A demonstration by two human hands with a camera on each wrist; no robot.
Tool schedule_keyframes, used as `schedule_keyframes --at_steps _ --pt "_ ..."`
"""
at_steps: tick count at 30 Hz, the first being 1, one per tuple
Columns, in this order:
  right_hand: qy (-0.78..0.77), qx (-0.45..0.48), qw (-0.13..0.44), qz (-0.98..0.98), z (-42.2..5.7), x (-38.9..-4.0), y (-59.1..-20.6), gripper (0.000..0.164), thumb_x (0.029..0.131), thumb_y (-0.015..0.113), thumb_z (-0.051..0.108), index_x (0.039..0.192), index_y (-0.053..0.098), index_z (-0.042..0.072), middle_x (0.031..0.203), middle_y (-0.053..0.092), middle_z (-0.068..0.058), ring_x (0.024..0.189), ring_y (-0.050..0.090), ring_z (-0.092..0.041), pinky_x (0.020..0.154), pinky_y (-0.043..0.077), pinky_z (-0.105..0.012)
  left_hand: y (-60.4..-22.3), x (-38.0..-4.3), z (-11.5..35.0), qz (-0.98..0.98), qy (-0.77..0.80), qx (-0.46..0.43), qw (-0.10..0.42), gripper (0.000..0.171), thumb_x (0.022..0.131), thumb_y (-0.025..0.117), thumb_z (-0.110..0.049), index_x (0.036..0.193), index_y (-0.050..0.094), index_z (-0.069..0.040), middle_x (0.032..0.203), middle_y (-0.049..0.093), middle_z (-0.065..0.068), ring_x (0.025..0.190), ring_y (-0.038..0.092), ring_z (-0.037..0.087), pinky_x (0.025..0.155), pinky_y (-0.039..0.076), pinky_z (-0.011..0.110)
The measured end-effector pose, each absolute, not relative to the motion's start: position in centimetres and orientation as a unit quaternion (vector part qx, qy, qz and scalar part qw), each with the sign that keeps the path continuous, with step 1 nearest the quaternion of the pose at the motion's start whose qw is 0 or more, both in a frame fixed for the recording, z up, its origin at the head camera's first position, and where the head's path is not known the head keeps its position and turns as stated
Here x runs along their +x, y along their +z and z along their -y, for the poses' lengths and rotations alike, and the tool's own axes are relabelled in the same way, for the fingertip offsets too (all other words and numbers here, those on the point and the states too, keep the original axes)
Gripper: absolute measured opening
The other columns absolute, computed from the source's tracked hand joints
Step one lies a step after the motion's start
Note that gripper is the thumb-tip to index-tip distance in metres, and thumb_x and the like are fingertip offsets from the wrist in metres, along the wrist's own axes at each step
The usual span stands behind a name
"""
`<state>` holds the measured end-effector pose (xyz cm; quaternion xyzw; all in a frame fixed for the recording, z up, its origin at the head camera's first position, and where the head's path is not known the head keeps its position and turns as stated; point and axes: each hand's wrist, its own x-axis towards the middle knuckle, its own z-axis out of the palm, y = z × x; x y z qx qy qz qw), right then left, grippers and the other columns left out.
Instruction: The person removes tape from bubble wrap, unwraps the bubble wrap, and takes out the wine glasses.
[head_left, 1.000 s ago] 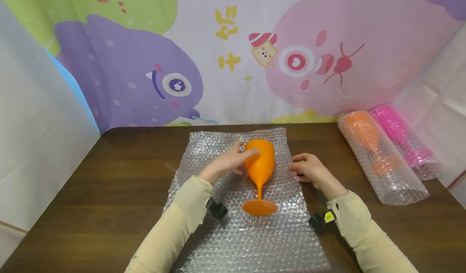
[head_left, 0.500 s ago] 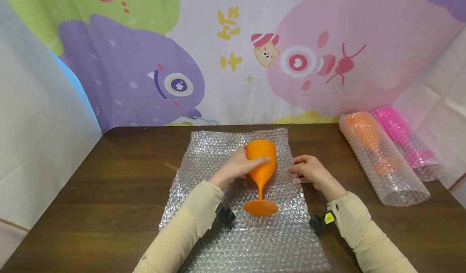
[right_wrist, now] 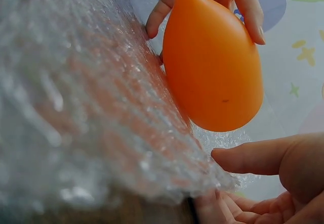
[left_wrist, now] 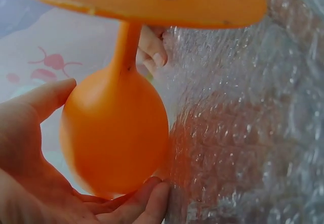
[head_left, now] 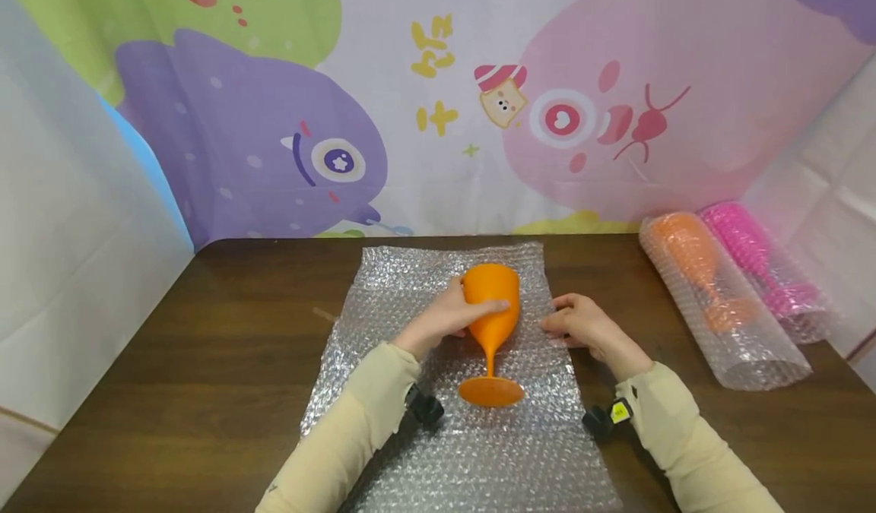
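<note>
An orange plastic goblet [head_left: 494, 283] lies on its side on a sheet of bubble wrap [head_left: 499, 456], its foot toward me. My left hand [head_left: 446, 317] grips the bowl from the left, thumb over the top and the other fingers low along its side, as the left wrist view shows. At the sheet's right edge, my right hand [head_left: 587, 329] pinches the bubble wrap. In the right wrist view its thumb [right_wrist: 253, 157] lies on the film, with the fingers partly hidden beneath the edge.
Two goblets rolled in bubble wrap, one orange [head_left: 691, 258] and one pink [head_left: 742, 243], lie at the back right of the brown wooden table [head_left: 205, 376]. A printed cartoon cloth [head_left: 438, 186] hangs behind the table, and white panels stand at both sides.
My left hand has moved slightly right and closed around the goblet's bowl, its thumb reaching further over it. The right hand stays at the bubble wrap's edge.
</note>
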<state>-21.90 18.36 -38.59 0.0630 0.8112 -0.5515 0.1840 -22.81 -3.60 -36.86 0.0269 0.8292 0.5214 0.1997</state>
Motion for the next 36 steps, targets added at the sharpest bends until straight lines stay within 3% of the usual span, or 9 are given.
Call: schedule_keyframes --at_steps 10,17,24,30,36 --pt "-0.554 0.039 0.189 -0.81 -18.4 -21.8 -38.7 0.052 0.086 0.057 0.004 0.127 0.029 -0.012 0.092 0.061 -0.01 0.065 0.057 -0.007 0.061 0.052 -0.023 -36.8 -22.8 4.0 -0.796 0.568 -0.002 0.211 0.089 0.072 0.07 -0.045 0.138 0.025 -0.006 0.121 0.048 0.013 0.097 0.055 0.023 0.077 0.05 0.036" --pt "-0.569 0.03 0.192 -0.799 -18.6 -21.7 -38.6 0.05 0.087 0.055 0.002 0.128 0.03 -0.011 0.088 0.056 -0.006 0.066 0.057 -0.007 0.061 0.052 -0.023 -36.8 -23.1 4.7 -0.772 0.603 -0.014 0.199 0.089 0.074 0.07 -0.038 0.14 0.017 -0.007 0.124 0.044 0.017 0.098 0.057 0.026 0.073 0.053 0.035" --pt "-0.57 0.022 0.19 -0.799 -18.6 -21.7 -38.5 0.049 0.086 0.057 0.002 0.127 0.034 -0.01 0.083 0.054 -0.003 0.067 0.057 -0.008 0.061 0.052 -0.022 -36.1 -23.1 6.1 -0.758 0.637 -0.005 0.14 0.09 0.076 0.07 -0.033 0.142 0.013 -0.008 0.128 0.04 0.018 0.102 0.056 0.031 0.074 0.053 0.038" --pt "-0.557 0.026 0.192 -0.807 -18.7 -21.7 -38.6 0.049 0.087 0.057 0.004 0.128 0.034 -0.009 0.086 0.056 -0.004 0.067 0.058 -0.007 0.061 0.051 -0.023 -35.4 -22.9 7.6 -0.757 0.648 -0.01 0.09 0.092 0.076 0.07 -0.032 0.144 0.01 -0.016 0.134 0.034 0.015 0.107 0.052 0.031 0.072 0.052 0.036" --pt "-0.558 0.024 0.192 -0.807 -18.7 -21.7 -38.6 0.047 0.087 0.057 0.003 0.126 0.035 -0.009 0.085 0.056 -0.004 0.067 0.058 -0.007 0.061 0.052 -0.022 -34.8 -22.9 8.8 -0.735 0.676 -0.004 0.057 0.09 0.077 0.071 -0.027 0.143 0.01 -0.025 0.138 0.026 0.014 0.11 0.05 0.034 0.076 0.052 0.044"
